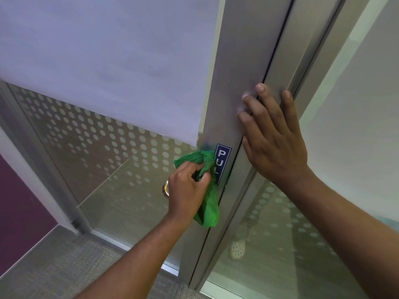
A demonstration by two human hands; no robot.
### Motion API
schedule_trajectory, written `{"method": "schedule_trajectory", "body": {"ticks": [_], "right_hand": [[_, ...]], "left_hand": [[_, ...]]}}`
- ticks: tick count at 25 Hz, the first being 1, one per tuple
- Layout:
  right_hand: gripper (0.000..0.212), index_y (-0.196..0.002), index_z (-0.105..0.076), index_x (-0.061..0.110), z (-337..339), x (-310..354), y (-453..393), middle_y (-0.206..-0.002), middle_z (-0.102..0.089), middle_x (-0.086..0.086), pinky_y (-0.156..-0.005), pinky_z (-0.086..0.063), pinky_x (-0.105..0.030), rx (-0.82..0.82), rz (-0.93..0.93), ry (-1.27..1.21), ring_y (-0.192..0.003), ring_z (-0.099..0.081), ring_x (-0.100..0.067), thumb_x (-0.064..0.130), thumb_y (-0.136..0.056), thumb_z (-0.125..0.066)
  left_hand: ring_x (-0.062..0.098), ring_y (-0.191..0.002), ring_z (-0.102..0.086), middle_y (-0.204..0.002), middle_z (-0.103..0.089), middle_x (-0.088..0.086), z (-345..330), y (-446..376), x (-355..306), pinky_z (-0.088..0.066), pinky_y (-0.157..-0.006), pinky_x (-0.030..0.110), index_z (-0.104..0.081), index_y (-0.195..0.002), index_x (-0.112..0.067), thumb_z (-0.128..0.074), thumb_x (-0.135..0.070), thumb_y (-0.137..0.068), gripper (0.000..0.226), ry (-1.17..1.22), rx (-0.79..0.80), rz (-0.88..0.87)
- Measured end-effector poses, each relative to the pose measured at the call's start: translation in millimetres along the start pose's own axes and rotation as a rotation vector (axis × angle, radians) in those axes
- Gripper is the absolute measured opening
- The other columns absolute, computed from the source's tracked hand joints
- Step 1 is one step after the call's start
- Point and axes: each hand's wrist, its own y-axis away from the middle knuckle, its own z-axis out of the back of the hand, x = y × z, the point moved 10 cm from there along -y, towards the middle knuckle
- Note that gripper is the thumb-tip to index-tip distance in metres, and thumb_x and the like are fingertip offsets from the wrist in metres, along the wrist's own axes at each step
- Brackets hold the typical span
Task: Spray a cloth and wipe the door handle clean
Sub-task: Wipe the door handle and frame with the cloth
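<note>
Door frame (pixel 228 104) runs thru center w/ right hand (pixel 272 143) flat on it, fingers spread, holding nothing; lower center, left hand (pixel 185 190) fisted round green cloth (pixel 208 203), hiding most of door handle (pixel 165 188) and half-covering PULL sign (pixel 222 160).

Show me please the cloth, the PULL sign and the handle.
cloth (pixel 208 209): head view, hanging lower part.
PULL sign (pixel 222 155): head view, upper letters.
handle (pixel 165 188): head view, shiny end left of the left hand.

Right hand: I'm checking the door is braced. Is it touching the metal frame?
Touching. The head view shows the right hand flat on the metal frame, fingers spread.
</note>
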Motion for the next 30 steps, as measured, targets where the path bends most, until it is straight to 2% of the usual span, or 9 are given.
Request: {"method": "schedule_trajectory", "body": {"ticks": [4,7,9,11,13,17,21,28,30], "right_hand": [[0.035,-0.138,-0.058,-0.001,2,0,-1,-0.159,-0.049,-0.022,-0.132,-0.010,-0.058,-0.005,0.002,-0.002,-0.158,-0.033,-0.042,0.009,-0.104,-0.055],[0.036,-0.138,-0.059,-0.001,2,0,-1,-0.159,-0.049,-0.022,-0.132,-0.009,-0.058,-0.008,-0.001,-0.009,-0.158,-0.032,-0.041,0.008,-0.103,-0.055],[0.036,-0.137,-0.059,-0.001,2,1,-1,-0.159,-0.050,-0.022,-0.132,-0.010,-0.058,-0.012,0.000,-0.008,-0.158,-0.032,-0.041,0.008,-0.103,-0.055],[0.035,-0.137,-0.060,0.000,2,1,-1,-0.158,-0.051,-0.022,-0.132,-0.011,-0.059,-0.014,0.001,-0.006,-0.157,-0.033,-0.041,0.008,-0.103,-0.055],[0.034,-0.137,-0.059,0.000,1,1,-1,-0.159,-0.050,-0.022,-0.132,-0.010,-0.058,-0.009,0.004,-0.004,-0.157,-0.032,-0.041,0.008,-0.104,-0.055],[0.033,-0.137,-0.058,0.000,0,0,0,-0.159,-0.049,-0.022,-0.132,-0.010,-0.059,-0.007,0.004,-0.010,-0.158,-0.032,-0.042,0.009,-0.105,-0.054],[0.034,-0.136,-0.059,-0.001,1,2,0,-0.159,-0.050,-0.023,-0.132,-0.012,-0.060,-0.023,0.006,-0.006,-0.158,-0.031,-0.041,0.008,-0.104,-0.055],[0.034,-0.137,-0.057,0.000,-1,0,0,-0.159,-0.050,-0.022,-0.132,-0.011,-0.059,-0.026,0.009,0.003,-0.157,-0.031,-0.041,0.009,-0.104,-0.053],[0.034,-0.137,-0.057,0.000,-1,0,0,-0.159,-0.049,-0.022,-0.132,-0.010,-0.059,-0.027,0.008,0.004,-0.158,-0.030,-0.041,0.009,-0.105,-0.052]], "left_hand": [[0.016,-0.073,-0.069,-0.082,-0.079,0.003,14,-22,-35,-0.057,-0.069,0.031,-0.081,-0.087,-0.007,-0.083,-0.004,-0.078,0.009,0.038,-0.105,-0.116],[0.003,-0.070,-0.065,-0.080,-0.075,-0.010,20,-33,-41,-0.054,-0.068,0.022,-0.081,-0.086,-0.012,-0.081,-0.011,-0.080,0.006,0.119,-0.184,-0.094],[0.009,-0.068,-0.068,-0.076,-0.073,-0.011,15,-24,-21,-0.058,-0.067,0.030,-0.080,-0.084,-0.013,-0.082,-0.012,-0.080,0.004,0.168,-0.185,0.011],[0.023,-0.067,-0.069,-0.073,-0.074,-0.003,4,-8,5,-0.059,-0.066,0.043,-0.078,-0.079,-0.011,-0.084,-0.010,-0.081,0.006,0.156,-0.128,0.124],[0.027,-0.066,-0.067,-0.070,-0.073,0.002,-4,7,20,-0.057,-0.066,0.049,-0.077,-0.076,-0.009,-0.084,-0.008,-0.081,0.009,0.095,-0.051,0.168],[0.026,-0.069,-0.068,-0.074,-0.075,0.003,2,-2,4,-0.058,-0.068,0.047,-0.078,-0.078,-0.007,-0.082,-0.008,-0.083,0.006,0.071,-0.037,0.106],[0.010,-0.070,-0.069,-0.079,-0.074,-0.011,18,-31,-38,-0.059,-0.068,0.031,-0.081,-0.086,-0.015,-0.081,-0.013,-0.081,0.005,0.134,-0.161,-0.041],[0.023,-0.065,-0.072,-0.068,-0.075,-0.006,0,2,30,-0.061,-0.066,0.049,-0.077,-0.077,-0.025,-0.084,-0.013,-0.083,0.015,0.206,-0.076,0.289],[0.025,-0.065,-0.072,-0.068,-0.075,-0.004,-1,5,34,-0.061,-0.066,0.051,-0.077,-0.076,-0.023,-0.084,-0.014,-0.084,0.013,0.174,-0.042,0.305]]}}
